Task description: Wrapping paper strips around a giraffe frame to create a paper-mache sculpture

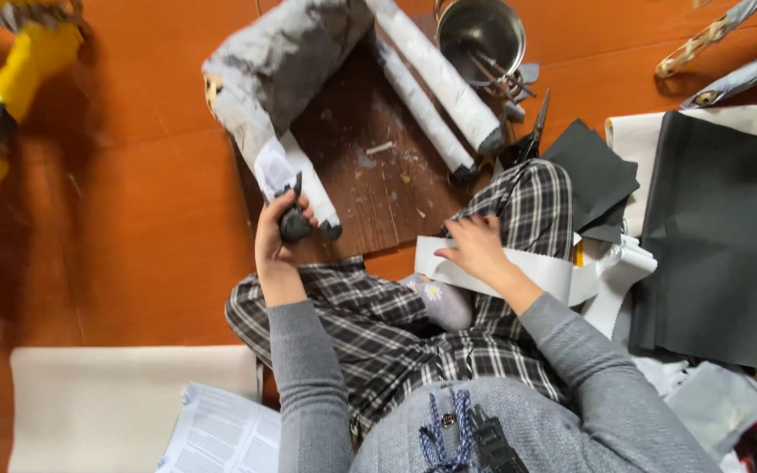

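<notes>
Grey sleeves and plaid trousers of a seated person, nearest; orange-brown floor (151,219), dark wooden board (370,175) ahead. Papier-mâché animal figure (291,52), grey-white, lying on the board, legs toward the lap, dark hooves. Left hand (275,241) wrapped around one leg's hoof end. Right hand (475,250) pressed flat on white paper strip (536,271) across the knee; grip unclear. Metal pot (481,31), black sheets (711,236) right. Yellow figure (2,79) cut off at left edge

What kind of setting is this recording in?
Likely a home craft spot on a wooden floor: a paper-covered animal figure, a metal pot of tools, scissors and dark paper sheets surround the seated person.
</notes>
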